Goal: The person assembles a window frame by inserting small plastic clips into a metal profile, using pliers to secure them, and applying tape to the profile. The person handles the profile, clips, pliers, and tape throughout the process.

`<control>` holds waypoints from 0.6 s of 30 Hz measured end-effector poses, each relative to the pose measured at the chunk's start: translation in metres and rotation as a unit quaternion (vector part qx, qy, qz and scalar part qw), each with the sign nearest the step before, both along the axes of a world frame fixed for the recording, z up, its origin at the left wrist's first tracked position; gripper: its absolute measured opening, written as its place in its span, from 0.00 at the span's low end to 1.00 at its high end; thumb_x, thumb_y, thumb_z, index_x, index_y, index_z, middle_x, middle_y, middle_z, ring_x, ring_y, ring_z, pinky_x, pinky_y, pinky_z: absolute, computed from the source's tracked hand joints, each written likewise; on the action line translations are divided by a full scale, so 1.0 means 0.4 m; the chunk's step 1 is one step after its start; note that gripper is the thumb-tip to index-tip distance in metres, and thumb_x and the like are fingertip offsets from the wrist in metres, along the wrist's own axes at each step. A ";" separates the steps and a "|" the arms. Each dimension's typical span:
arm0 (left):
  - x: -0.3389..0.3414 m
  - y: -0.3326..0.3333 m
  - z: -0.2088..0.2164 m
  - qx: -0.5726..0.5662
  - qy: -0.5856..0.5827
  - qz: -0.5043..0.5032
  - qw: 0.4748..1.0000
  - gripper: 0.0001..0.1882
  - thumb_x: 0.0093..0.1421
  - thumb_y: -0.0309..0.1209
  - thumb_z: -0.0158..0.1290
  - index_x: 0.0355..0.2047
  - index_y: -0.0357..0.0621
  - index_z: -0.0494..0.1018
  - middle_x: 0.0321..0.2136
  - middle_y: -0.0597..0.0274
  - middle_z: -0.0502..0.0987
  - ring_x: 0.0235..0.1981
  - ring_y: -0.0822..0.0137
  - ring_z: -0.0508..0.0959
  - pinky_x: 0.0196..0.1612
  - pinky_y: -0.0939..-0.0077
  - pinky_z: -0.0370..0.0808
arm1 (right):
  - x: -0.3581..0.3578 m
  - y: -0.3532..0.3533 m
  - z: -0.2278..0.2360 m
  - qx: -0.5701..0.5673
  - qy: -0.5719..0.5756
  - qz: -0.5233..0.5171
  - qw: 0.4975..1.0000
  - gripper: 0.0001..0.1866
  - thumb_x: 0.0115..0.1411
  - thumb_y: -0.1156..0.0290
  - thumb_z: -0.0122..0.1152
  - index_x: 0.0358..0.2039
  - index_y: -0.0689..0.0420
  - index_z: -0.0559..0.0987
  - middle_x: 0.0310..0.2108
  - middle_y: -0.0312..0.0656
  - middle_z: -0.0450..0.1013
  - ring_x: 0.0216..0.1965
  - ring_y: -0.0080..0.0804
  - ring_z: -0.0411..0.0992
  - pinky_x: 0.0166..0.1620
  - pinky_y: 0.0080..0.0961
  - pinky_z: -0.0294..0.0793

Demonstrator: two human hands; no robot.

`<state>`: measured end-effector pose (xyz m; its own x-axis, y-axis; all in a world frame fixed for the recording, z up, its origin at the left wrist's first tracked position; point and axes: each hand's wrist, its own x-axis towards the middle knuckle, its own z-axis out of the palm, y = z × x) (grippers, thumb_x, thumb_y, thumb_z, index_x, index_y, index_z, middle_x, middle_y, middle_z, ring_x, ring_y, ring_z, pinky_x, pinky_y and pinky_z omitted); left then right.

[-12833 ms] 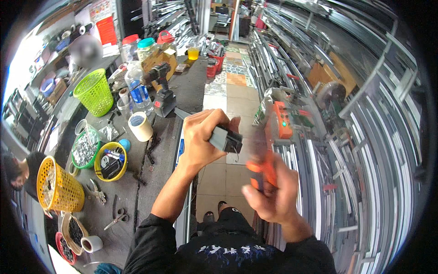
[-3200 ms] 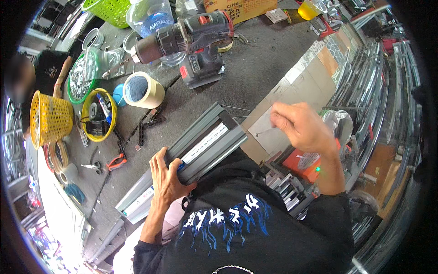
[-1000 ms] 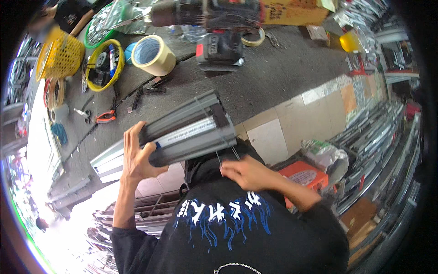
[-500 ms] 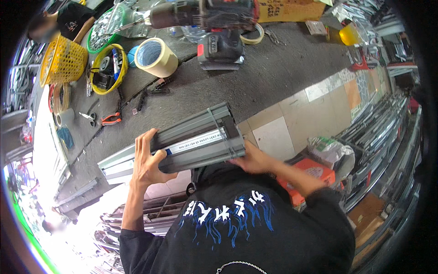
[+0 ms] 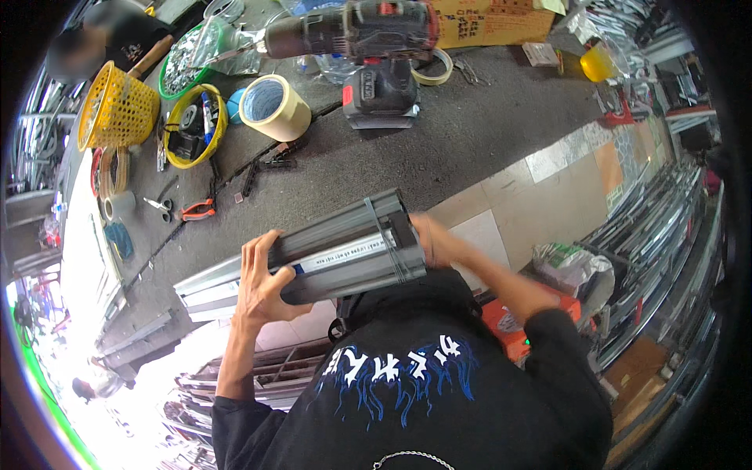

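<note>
A bundle of long grey metal profiles (image 5: 337,243) lies aslant across the front edge of the workbench, with a pale printed strip along its upper side. Near its right end a thin band (image 5: 381,235) goes round it. My left hand (image 5: 266,278) is closed over the middle of the bundle, thumb on the near part and fingers over the far side. At the right end is my right hand (image 5: 435,239), close against the profile ends; its fingers are blurred and partly hidden behind them.
On the dark bench (image 5: 329,172) stand a cordless drill (image 5: 381,90), a tape roll (image 5: 276,110) and a yellow bowl of tools (image 5: 194,129). Orange-handled pliers (image 5: 199,210) and scissors (image 5: 162,207) lie left. An orange box (image 5: 513,321) and stacked metal profiles (image 5: 658,258) are right. Another person (image 5: 117,39) is far left.
My right hand has moved up along the end of the bundle. The whole view has shifted slightly, and my left hand keeps its hold.
</note>
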<state>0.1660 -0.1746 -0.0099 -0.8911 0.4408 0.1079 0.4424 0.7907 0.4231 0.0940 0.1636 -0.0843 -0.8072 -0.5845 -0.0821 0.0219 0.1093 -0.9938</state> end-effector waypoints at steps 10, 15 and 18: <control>-0.010 0.021 -0.034 -0.003 -0.031 -0.009 0.999 0.32 0.25 0.39 0.78 0.31 0.45 0.74 0.64 0.36 0.65 0.61 0.34 0.67 0.62 0.38 0.67 | -0.155 0.072 0.364 0.081 0.184 0.204 0.958 0.07 0.68 0.68 0.63 0.36 0.58 0.78 0.27 0.47 0.80 0.29 0.43 0.82 0.34 0.41 0.77; 0.024 0.016 -0.002 0.003 -0.015 -0.024 1.000 0.31 0.27 0.41 0.77 0.31 0.46 0.74 0.63 0.38 0.66 0.61 0.35 0.68 0.61 0.39 0.68 | -0.303 -0.037 0.051 0.034 -0.029 0.145 0.988 0.07 0.64 0.71 0.69 0.39 0.60 0.85 0.38 0.36 0.83 0.42 0.23 0.78 0.48 0.30 0.78; 0.002 0.007 -0.004 0.005 -0.012 -0.012 1.000 0.31 0.28 0.42 0.77 0.30 0.45 0.73 0.62 0.37 0.66 0.61 0.35 0.68 0.62 0.40 0.68 | -0.100 -0.018 -0.084 -0.109 -0.231 0.019 0.967 0.08 0.68 0.73 0.66 0.43 0.63 0.83 0.39 0.36 0.80 0.44 0.24 0.76 0.50 0.29 0.77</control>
<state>0.1667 -0.1720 -0.0116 -0.8827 0.4609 0.0916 0.4508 0.7755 0.4420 0.0540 0.1566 -0.1180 -0.6915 -0.6570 -0.3003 0.4691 -0.0924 -0.8783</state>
